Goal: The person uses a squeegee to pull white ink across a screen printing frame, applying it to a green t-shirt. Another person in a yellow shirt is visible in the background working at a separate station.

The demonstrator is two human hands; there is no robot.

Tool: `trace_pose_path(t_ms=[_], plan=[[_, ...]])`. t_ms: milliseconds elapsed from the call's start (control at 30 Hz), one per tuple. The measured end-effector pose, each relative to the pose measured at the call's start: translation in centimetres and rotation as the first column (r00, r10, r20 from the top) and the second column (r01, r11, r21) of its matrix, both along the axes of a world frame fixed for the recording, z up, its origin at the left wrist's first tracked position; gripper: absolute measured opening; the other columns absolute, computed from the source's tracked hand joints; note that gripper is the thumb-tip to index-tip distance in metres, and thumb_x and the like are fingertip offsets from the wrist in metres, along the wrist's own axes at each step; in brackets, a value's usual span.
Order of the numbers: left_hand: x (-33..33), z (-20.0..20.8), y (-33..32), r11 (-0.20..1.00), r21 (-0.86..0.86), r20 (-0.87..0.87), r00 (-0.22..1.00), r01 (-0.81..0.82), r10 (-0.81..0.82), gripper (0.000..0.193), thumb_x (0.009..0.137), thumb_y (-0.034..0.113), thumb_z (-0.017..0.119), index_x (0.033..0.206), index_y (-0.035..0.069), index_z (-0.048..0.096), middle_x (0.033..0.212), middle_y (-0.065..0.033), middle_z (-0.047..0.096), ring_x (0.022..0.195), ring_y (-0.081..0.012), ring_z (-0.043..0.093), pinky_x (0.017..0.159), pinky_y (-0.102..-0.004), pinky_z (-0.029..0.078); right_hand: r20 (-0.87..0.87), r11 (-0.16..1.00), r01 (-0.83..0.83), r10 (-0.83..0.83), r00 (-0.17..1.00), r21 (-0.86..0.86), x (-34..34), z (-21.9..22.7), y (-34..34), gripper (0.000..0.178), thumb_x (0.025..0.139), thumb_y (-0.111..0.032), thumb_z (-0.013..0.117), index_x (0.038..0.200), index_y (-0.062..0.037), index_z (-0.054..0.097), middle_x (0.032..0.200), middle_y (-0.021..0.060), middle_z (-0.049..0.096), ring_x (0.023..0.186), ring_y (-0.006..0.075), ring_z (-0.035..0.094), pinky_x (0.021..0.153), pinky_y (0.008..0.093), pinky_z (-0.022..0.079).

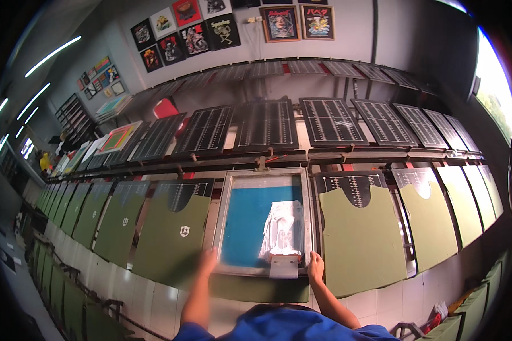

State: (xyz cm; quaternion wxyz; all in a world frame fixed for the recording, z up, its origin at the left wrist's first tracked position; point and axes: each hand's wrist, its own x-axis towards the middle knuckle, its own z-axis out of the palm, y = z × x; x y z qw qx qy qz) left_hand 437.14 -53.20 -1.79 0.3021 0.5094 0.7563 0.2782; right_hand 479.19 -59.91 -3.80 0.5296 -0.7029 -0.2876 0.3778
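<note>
A screen printing frame (309, 227) with a blue mesh (242, 227) lies over a green shirt panel (256, 288), most of which it hides. White ink (283, 227) covers the right part of the mesh. Inside the frame's near edge rests a squeegee (284, 267) that neither hand touches. My right hand (316, 266) is closed with curled fingers at the frame's near right side. By the opposite side, near the lower left corner, is my left hand (207, 263); motion blurs its fingers, so its grip is unclear.
More green panels lie on boards to both sides; those on the left, such as the nearest panel (173, 238), carry a small white emblem (185, 231). Behind a metal rail (347, 154) stand rows of tilted black boards (265, 125). A red chair (165, 108) stands at the back left.
</note>
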Motion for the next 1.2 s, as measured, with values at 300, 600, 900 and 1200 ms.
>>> trace_pose_path(t_ms=[300,600,900,1200], plan=[[3.7,4.8,-1.7,0.974,0.222,0.074,0.995,0.052,-0.07,0.043,0.101,0.038,0.049,0.086,-0.002,0.059,0.088,-0.0223,0.06,0.096,-0.0393,0.056,0.086,-0.0454,0.044,0.121,0.996,-0.042,0.032,0.992,0.084,2.6,-0.2,-1.3,0.045,0.101,-0.036,0.053,0.097,0.0075,0.064,0.086,0.004,0.063,0.085,0.012,0.055,0.079,0.0291,0.046],[21.9,3.9,-6.8,0.992,0.123,0.255,0.967,-0.012,-0.02,0.05,0.097,0.041,0.055,0.114,-0.006,0.062,0.115,-0.025,0.064,0.109,-0.0367,0.06,0.097,-0.0438,0.045,-0.084,0.996,0.023,-0.016,0.996,0.089,22.8,4.6,-8.9,0.039,0.104,-0.032,0.051,0.102,0.0028,0.068,0.081,-0.0031,0.057,0.073,0.0068,0.046,0.065,0.0246,0.041],[42.9,0.7,-8.5,0.976,0.201,0.258,0.966,-0.083,0.029,0.045,0.097,0.037,0.054,0.103,-0.007,0.063,0.098,-0.0249,0.067,0.096,-0.0346,0.066,0.084,-0.042,0.049,-0.01,0.999,-0.005,0.006,1.0,0.051,42.5,4.5,-11.8,0.039,0.103,-0.031,0.051,0.092,0.0038,0.064,0.077,-0.0039,0.054,0.07,0.0059,0.043,0.061,0.025,0.036],[45.7,1.0,-6.7,0.984,0.12,0.253,0.963,-0.13,0.097,0.069,0.096,0.046,0.055,0.128,-0.015,0.053,0.129,-0.0335,0.057,0.125,-0.0405,0.055,0.107,-0.0402,0.041,-0.092,0.989,-0.079,0.091,0.992,0.126,46.6,2.6,-7.0,0.039,0.101,-0.028,0.054,0.106,0.0084,0.065,0.086,-0.0007,0.061,0.079,0.0076,0.05,0.072,0.0238,0.042]])
